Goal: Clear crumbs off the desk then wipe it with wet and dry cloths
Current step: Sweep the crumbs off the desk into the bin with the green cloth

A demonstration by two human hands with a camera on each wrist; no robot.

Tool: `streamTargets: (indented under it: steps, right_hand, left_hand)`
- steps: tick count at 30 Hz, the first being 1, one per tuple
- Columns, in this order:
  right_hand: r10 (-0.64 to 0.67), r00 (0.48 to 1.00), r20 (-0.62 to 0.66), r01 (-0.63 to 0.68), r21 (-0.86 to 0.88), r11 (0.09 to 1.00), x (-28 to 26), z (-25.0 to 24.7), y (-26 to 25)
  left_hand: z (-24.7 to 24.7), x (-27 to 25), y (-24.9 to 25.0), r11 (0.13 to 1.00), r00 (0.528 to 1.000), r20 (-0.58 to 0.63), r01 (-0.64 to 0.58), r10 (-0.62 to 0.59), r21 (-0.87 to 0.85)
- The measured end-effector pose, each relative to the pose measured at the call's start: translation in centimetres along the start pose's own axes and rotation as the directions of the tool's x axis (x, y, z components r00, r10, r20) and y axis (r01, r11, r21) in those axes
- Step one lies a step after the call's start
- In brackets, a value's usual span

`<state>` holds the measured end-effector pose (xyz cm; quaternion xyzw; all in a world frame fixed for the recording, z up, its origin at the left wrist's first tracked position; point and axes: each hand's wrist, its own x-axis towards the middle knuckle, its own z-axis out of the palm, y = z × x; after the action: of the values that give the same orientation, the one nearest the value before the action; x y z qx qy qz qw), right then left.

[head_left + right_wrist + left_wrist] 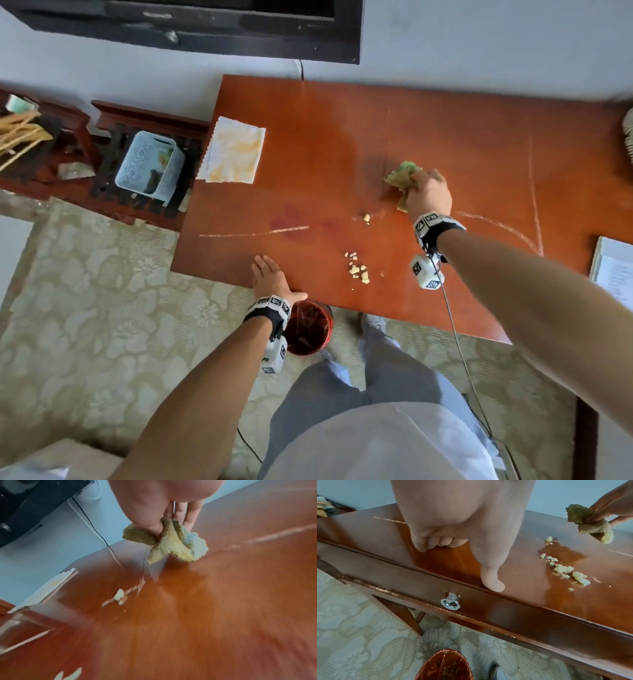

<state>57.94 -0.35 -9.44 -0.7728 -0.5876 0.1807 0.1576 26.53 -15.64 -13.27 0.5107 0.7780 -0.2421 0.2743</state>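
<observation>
My right hand (428,195) pinches the cloth (399,175) beyond the crumbs (358,269) — none swept off the table (325,137) yet; my left hand (270,279) lies spread near them.

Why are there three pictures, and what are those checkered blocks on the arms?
These are a person's arms, no machine. The blocks are small cameras strapped to the wrists; each looks along its hand. The big picture comes from a head camera looking down. The left hand rests on the edge of the wooden table. The right hand has a crumpled yellow-green cloth in its grip, close to the tabletop. Pale crumbs lie there, plus a stained white cloth. A red bin stands on the floor.
</observation>
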Motion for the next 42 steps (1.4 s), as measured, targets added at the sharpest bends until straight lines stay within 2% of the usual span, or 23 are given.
streamTargets:
  steps: [5,9,14,19,25,27,28,31,33,35,39,42]
  right_hand:
    - [0.021,0.969,0.246,0.030,-0.201,0.979,5.8,0.3,-1.8]
    - [-0.077,0.939,0.335,0.182,-0.297,0.937,6.0,1.7,-2.8]
    - [-0.187,0.872,0.453,0.356,-0.323,0.877,4.3,3.2,-3.3]
    - [-0.308,0.750,0.585,0.548,-0.289,0.785,0.5,2.7,-3.1]
    - [-0.347,0.707,0.616,0.576,-0.216,0.788,-5.5,2.4,-1.7]
    - [-0.326,0.715,0.619,0.538,-0.188,0.822,-7.5,2.3,-1.2]
    - [-0.297,0.739,0.605,0.488,-0.176,0.855,-8.3,2.1,-0.8]
    - [-0.137,0.887,0.441,0.201,-0.102,0.974,-9.6,1.6,1.1]
    - [-0.020,0.959,0.283,0.045,-0.081,0.996,-10.0,1.0,3.1]
    - [0.061,0.980,0.191,-0.044,-0.094,0.995,-10.4,0.2,4.8]
    - [0.108,0.975,0.192,-0.076,-0.167,0.983,-12.2,0.0,5.1]
    - [0.152,0.972,0.179,-0.125,-0.151,0.981,-14.4,0.9,3.5]
  left_hand:
    - [0.2,0.6,0.2,0.999,0.999,0.010,0.034,-0.034,-0.020]
    - [0.5,0.8,0.0,0.999,0.999,0.007,0.035,-0.035,-0.040]
    - [0.5,0.8,0.0,0.998,0.999,0.008,0.038,-0.037,-0.055]
    - [0.1,0.6,0.3,0.997,0.998,0.026,0.051,-0.050,-0.054]
    - [0.1,0.4,0.1,0.998,0.999,0.010,0.033,-0.033,-0.045]
    - [0.1,0.2,0.0,0.999,1.000,0.003,0.027,-0.027,-0.044]
    - [0.1,0.1,-0.1,0.999,1.000,-0.001,0.023,-0.023,-0.043]
    - [0.1,-0.2,-0.1,0.999,1.000,-0.018,0.012,-0.013,-0.052]
    - [0.2,-0.2,-0.1,0.998,1.000,-0.026,0.007,-0.009,-0.064]
    - [0.2,-0.2,-0.1,0.997,1.000,-0.030,0.002,-0.005,-0.081]
    - [0.5,-0.2,-0.5,0.996,0.999,-0.050,-0.016,0.011,-0.093]
    - [0.8,-0.2,-0.7,0.993,0.998,-0.062,-0.025,0.018,-0.112]
